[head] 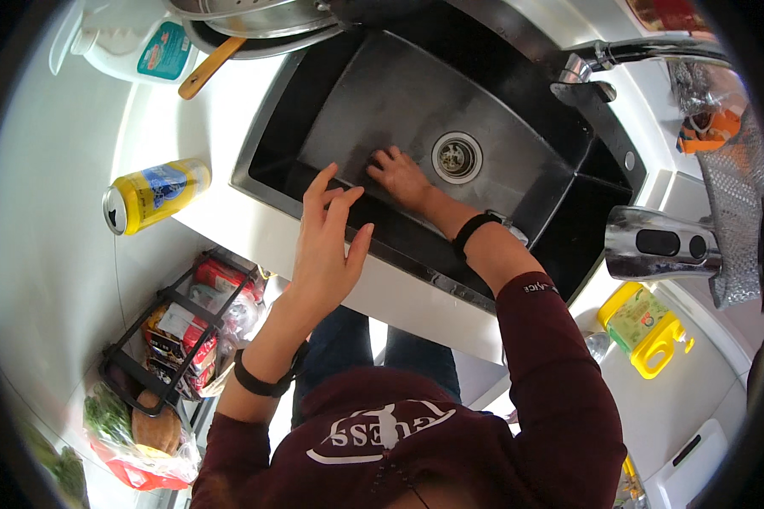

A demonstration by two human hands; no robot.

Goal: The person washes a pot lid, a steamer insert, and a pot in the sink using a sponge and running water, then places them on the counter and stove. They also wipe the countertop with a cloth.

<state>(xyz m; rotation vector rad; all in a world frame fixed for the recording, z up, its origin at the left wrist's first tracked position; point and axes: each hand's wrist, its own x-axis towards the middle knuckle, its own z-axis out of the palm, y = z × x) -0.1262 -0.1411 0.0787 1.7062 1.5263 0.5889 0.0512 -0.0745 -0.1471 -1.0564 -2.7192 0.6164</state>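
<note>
My right hand (400, 180) reaches down inside a dark kitchen sink (382, 89), its fingers spread over the basin floor to the left of the drain (457, 158). Whether the fingertips touch the metal I cannot tell. Over the sink's front rim hangs my left hand (331, 248), fingers apart and holding nothing. Both wrists wear black bands. Small scraps show in the drain strainer. A yellow drink can (156, 196) stands on the white counter, left of the sink.
Metal pans (261, 32), one with a wooden handle (213, 67), and a white jug (146, 51) sit back left. The faucet (636, 51) and a chrome sprayer head (662, 243) are at right. Nearby is a yellow-capped bottle (643, 327). A black rack (184, 331) holds food packets.
</note>
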